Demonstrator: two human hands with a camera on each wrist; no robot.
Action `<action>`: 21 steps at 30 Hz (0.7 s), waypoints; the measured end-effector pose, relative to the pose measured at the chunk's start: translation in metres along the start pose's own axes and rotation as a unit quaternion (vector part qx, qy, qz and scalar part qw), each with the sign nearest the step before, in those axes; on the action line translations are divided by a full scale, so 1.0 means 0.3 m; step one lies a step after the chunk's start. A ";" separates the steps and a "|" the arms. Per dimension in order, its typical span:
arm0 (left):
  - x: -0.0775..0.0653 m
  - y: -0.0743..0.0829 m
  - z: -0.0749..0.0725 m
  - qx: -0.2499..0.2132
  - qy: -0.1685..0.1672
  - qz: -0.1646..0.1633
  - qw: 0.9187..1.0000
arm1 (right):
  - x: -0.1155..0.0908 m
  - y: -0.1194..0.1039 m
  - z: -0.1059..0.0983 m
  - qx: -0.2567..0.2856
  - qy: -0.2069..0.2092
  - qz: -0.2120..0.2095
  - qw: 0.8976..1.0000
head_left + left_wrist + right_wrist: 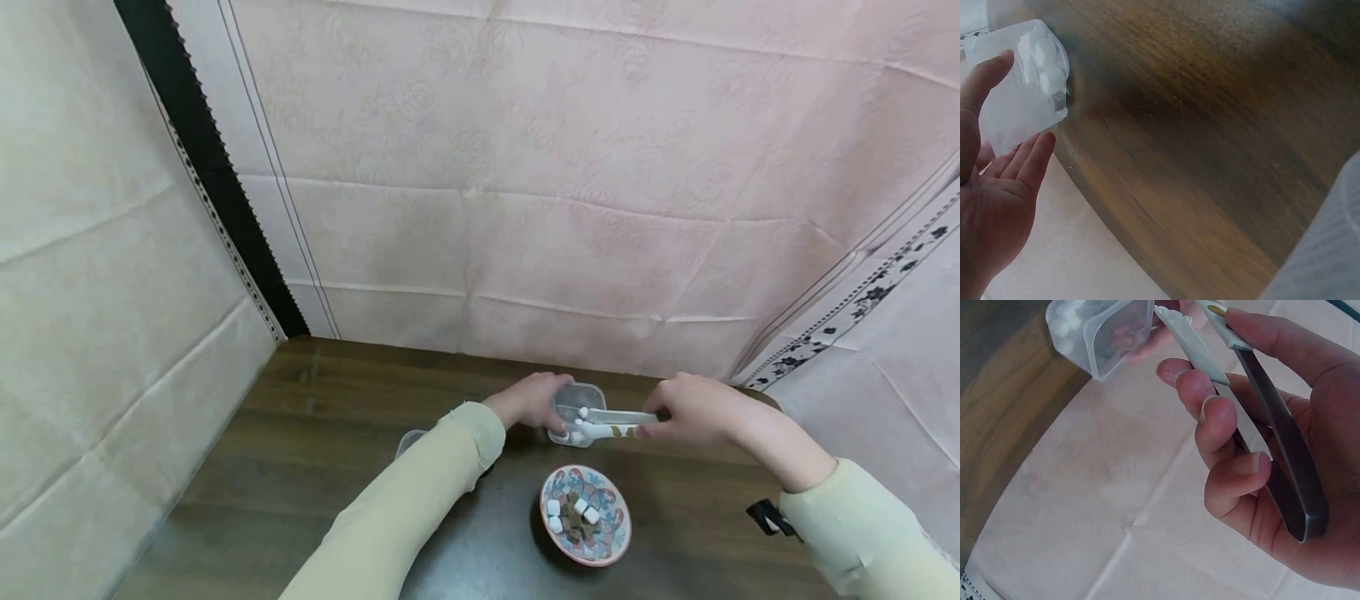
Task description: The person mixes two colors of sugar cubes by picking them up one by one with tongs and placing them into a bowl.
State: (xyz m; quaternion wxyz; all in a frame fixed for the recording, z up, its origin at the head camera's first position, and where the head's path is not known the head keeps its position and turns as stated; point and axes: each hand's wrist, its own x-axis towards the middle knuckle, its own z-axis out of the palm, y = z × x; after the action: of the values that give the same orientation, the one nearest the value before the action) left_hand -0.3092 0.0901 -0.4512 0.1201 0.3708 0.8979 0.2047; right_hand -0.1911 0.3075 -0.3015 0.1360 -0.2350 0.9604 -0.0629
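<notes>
My left hand (531, 400) holds a clear plastic container (589, 392), thumb on one side and fingers on the other. The container is tilted, and several white pieces like marshmallows (1046, 59) lie against its wall in the left wrist view. In my right hand (693, 408) is a pair of tongs (1279, 419) with white tips and dark metal arms. Their tips reach the container in the head view, with the arms slightly apart. Nearer to me stands a patterned bowl (622, 521) with white cubes (555, 524) and brown pieces (572, 518) in it.
Another clear container (409, 440) is partly hidden behind my left forearm. The dark wooden table (337, 425) ends at a pale cloth wall (480, 208) close behind the hands. More cloth (90, 333) hangs at the left side.
</notes>
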 end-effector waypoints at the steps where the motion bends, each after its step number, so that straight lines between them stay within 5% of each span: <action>1: 0.000 0.000 0.001 -0.001 0.002 0.001 1.000 | 0.006 0.006 -0.003 0.000 -0.001 0.000 1.000; 11: 0.007 -0.009 0.013 -0.018 0.017 0.005 1.000 | 0.066 0.059 -0.027 -0.014 0.007 -0.011 1.000; 21: 0.011 -0.023 0.023 -0.045 0.021 -0.002 0.999 | 0.124 0.083 -0.018 -0.006 -0.009 0.033 0.999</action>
State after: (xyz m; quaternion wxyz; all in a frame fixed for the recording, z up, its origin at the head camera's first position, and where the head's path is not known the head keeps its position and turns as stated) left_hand -0.3131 0.0900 -0.4607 0.1181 0.3589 0.8907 0.2529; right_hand -0.2351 0.3124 -0.3097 0.1448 -0.2050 0.9667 -0.0506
